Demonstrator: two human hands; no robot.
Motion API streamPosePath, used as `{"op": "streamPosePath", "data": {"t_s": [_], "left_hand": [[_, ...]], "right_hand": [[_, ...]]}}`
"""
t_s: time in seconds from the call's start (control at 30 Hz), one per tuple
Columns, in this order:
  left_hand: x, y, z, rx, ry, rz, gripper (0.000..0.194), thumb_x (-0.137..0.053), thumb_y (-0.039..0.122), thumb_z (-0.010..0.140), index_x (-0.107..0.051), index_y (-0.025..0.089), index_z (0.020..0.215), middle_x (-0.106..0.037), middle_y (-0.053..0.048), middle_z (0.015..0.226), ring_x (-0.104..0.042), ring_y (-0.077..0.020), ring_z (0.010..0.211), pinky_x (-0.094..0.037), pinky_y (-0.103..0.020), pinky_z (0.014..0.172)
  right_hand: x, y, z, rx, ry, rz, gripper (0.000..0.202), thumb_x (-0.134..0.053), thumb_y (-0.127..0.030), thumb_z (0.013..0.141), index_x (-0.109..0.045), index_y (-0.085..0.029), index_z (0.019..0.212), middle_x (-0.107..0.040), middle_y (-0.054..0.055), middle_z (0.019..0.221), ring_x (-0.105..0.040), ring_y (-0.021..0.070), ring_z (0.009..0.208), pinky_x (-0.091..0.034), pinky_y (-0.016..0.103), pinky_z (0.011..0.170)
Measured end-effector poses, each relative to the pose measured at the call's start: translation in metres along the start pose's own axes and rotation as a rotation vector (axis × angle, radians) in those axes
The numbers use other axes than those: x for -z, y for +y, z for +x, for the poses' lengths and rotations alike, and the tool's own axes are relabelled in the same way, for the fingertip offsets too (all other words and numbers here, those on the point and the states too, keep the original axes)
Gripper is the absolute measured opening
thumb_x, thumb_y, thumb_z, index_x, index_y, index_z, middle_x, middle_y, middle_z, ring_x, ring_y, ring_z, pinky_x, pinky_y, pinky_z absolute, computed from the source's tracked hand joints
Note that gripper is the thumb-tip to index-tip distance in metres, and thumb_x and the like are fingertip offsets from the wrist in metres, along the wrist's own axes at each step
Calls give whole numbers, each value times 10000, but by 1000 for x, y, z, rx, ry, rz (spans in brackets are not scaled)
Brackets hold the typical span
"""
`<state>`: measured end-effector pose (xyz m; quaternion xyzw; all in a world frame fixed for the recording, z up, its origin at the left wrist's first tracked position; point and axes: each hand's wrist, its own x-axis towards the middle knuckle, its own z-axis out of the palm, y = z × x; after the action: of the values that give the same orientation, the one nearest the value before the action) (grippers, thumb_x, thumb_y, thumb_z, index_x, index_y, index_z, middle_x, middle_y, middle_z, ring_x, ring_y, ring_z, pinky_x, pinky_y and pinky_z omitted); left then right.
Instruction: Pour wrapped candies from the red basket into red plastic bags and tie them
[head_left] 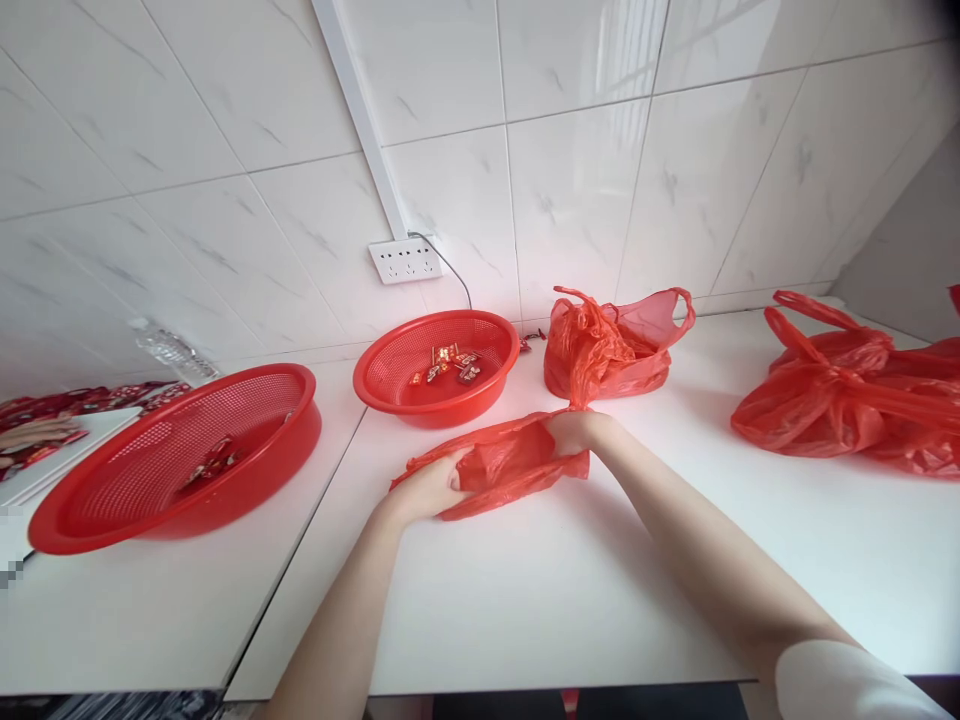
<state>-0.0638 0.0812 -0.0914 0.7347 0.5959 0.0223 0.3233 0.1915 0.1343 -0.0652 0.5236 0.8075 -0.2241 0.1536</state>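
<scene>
A red plastic bag (pixel 499 465) lies on the white table in front of me, its mouth held wide and facing up. My left hand (pixel 435 487) is at the bag's left side, closed on the rim with the fingertips tucked inside. At the right end, my right hand (pixel 574 432) reaches into the opening; thin plastic covers its fingers. Just behind the bag stands a round red basket (pixel 360 385) with several small wrapped packets (pixel 448 362) in it. A second, fuller-looking red bag (pixel 611 370) sits upright behind my right hand.
A larger red basket (pixel 289 490) with a few packets (pixel 214 460) stands to the left, tilted. Beyond it are a clear plastic bottle (pixel 176 350) and another person's hand (pixel 37 435). Tied red bags (pixel 825 405) lie at the right. A power strip (pixel 406 260) hangs on the tiled wall.
</scene>
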Motion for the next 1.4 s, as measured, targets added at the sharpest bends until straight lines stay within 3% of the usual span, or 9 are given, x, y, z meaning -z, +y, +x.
{"op": "streamPosePath", "data": {"t_s": [0.1,0.2,0.37,0.5,0.6,0.8,1.0,1.2,1.4], "left_hand": [[1,2,-3,-206,89,-58,366,-586,261,747,-667,237,1104,-637,11,772,-593,-149,717,-463,-248,664],[3,9,-8,-403,166,-147,136,-603,258,773,-702,213,854,-681,-31,844,-617,-178,800,-495,-290,764],[4,11,-12,-392,252,-229,229,-610,255,796,-690,253,1010,-710,-40,981,-651,-186,813,-536,-315,768],[4,5,-11,-375,253,-300,570,-641,245,771,-534,363,1318,-549,-26,1374,-665,-164,848,-563,-319,764],[5,1,-9,-344,248,-376,744,-726,269,708,-448,395,1387,-400,-31,1506,-669,-173,911,-570,-298,744],[4,-1,8,11,261,-1002,715,-583,604,799,-439,155,1336,-662,-200,1180,-705,-214,819,-568,-280,621],[19,-3,24,188,303,-1518,804,-473,744,785,-477,69,1220,-706,-233,1001,-722,-212,727,-572,-238,560],[29,-8,28,118,437,-1605,344,-568,339,843,-531,116,1101,-711,-155,914,-727,-215,839,-580,-212,632],[11,-17,22,-21,470,-1602,91,-537,111,719,-564,154,796,-702,-42,867,-686,-138,759,-596,-249,706]], "right_hand": [[3,-3,-7,33,28,-18,215,-633,-179,686,-737,-172,874,-685,78,864,-630,236,778,-448,289,627],[9,-10,-16,115,131,1,268,-548,-192,782,-737,-205,973,-698,78,998,-636,240,876,-455,289,672],[10,-17,-21,389,415,93,304,-508,-146,841,-714,-240,1043,-702,26,1078,-646,168,884,-468,246,741],[-1,-19,-7,554,561,-40,555,-711,-224,720,-609,-306,1260,-455,33,1468,-464,277,1279,-402,403,1012],[-13,-19,6,480,427,-83,962,-806,-318,602,-376,-326,1461,-165,46,1605,-166,340,1451,-167,532,1154],[-29,-17,21,350,57,-3,1232,-801,-430,581,-47,-263,1542,7,85,1614,34,310,1479,-78,522,1175],[-34,-17,27,425,56,69,1184,-812,-388,566,-133,-300,1532,-24,73,1615,28,324,1476,-110,544,1166],[-36,-15,27,461,94,95,1094,-800,-385,603,-205,-327,1519,-101,71,1613,-63,344,1473,-184,545,1149],[-22,-20,15,579,581,211,414,-498,-294,915,-553,-195,1313,-650,85,1227,-615,213,1070,-444,331,931]]}}
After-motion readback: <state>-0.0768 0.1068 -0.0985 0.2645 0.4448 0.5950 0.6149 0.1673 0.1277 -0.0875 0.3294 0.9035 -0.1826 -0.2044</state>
